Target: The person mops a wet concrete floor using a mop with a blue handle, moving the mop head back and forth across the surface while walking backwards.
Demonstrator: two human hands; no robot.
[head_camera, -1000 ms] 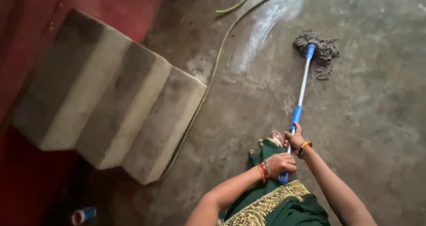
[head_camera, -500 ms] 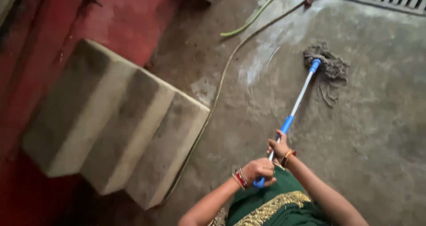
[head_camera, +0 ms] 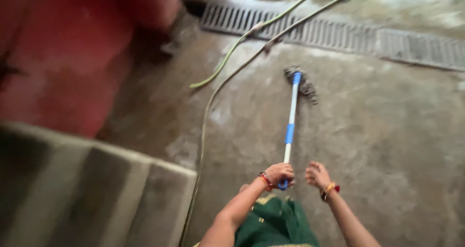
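From the head view, our left hand [head_camera: 280,173] clenched the top end of the mop handle [head_camera: 290,121], while our right hand [head_camera: 317,175] hung released beside it. The mop head [head_camera: 304,84] lay on the wet concrete floor [head_camera: 387,130], near the drain grate [head_camera: 339,31].

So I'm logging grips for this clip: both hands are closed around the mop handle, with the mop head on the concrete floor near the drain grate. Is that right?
Not quite. The head view shows only the left hand closed around the end of the mop handle; the right hand is off it, beside the handle with nothing in it. The mop head does lie on the concrete floor near the drain grate.
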